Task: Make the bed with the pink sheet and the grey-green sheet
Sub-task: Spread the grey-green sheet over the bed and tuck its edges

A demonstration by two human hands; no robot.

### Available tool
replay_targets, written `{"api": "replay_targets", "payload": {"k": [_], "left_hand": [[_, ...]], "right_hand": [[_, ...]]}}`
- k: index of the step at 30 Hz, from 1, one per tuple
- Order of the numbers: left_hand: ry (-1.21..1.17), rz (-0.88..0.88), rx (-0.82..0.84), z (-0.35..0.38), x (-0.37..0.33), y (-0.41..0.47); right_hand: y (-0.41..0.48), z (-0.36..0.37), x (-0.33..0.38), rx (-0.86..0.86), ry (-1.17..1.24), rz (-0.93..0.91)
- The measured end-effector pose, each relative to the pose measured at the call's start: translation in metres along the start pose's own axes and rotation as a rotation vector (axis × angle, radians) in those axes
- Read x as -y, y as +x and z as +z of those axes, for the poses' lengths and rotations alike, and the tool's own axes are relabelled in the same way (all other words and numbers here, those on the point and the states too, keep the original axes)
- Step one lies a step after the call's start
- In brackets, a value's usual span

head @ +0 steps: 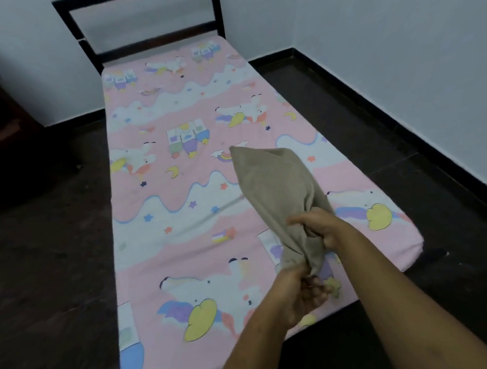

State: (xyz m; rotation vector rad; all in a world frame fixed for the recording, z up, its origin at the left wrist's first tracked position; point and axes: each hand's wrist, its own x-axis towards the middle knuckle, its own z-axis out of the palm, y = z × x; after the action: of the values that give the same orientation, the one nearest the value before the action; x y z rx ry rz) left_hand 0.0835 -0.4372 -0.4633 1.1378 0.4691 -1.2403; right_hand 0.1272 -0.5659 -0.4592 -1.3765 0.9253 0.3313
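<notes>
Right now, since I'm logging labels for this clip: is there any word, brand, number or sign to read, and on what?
No readable text anywhere.
pink sheet: only pictures of unicorns, moons, stars and rainbows; its small boxed panels are too blurred to tell whether they hold letters.
grey-green sheet, gripped by the left hand and right hand: no tag or print shows.
headboard and walls: nothing written.

1 head-worn view, close, down over the bed (pixel 216 11)
</notes>
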Motion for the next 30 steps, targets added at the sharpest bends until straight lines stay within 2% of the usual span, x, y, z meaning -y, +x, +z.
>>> {"api": "replay_targets", "payload": {"k": [3, 5, 7, 9, 13, 17, 20, 22, 24, 26, 30], "left_hand": [[0.238, -0.058, -0.041, -0.065, -0.018, -0.026], [0.439, -0.039, -0.119, -0.115, -0.038, -0.040], [0.521, 0.045, -0.252, -0.158, -0.059, -0.049], [0.467, 0.141, -0.341, -0.190, -0.080, -0.054], [0.419, 0.113, -0.296, -0.231, -0.111, -0.068], [0.469, 0.054, -0.211, -0.237, -0.106, -0.079], [0.622, 0.002, -0.180, -0.233, -0.091, -0.079], [0.769, -0.017, -0.221, -0.229, -0.077, -0.081], [0.887, 0.007, -0.294, -0.227, -0.062, -0.082], [0.925, 0.102, -0.326, -0.223, -0.047, -0.087], [0.705, 0.326, -0.201, -0.205, -0.027, -0.121]], "right_hand": [[0.004, 0.061, -0.008, -0.178, -0.132, -0.023], [0.004, 0.107, -0.009, -0.258, -0.195, -0.133], [0.000, 0.149, -0.006, -0.236, -0.494, -0.262], [-0.006, 0.181, -0.007, -0.179, -0.765, -0.341], [-0.039, 0.223, -0.018, -0.130, -0.947, -0.429], [-0.098, 0.250, -0.033, -0.050, -1.181, -0.528], [-0.126, 0.253, -0.050, -0.001, -1.348, -0.558], [-0.140, 0.247, -0.067, -0.007, -1.428, -0.550], [-0.153, 0.243, -0.087, -0.043, -1.449, -0.524], [-0.166, 0.242, -0.108, -0.117, -1.349, -0.490], [-0.200, 0.237, -0.136, -0.322, -0.807, -0.455]]}}
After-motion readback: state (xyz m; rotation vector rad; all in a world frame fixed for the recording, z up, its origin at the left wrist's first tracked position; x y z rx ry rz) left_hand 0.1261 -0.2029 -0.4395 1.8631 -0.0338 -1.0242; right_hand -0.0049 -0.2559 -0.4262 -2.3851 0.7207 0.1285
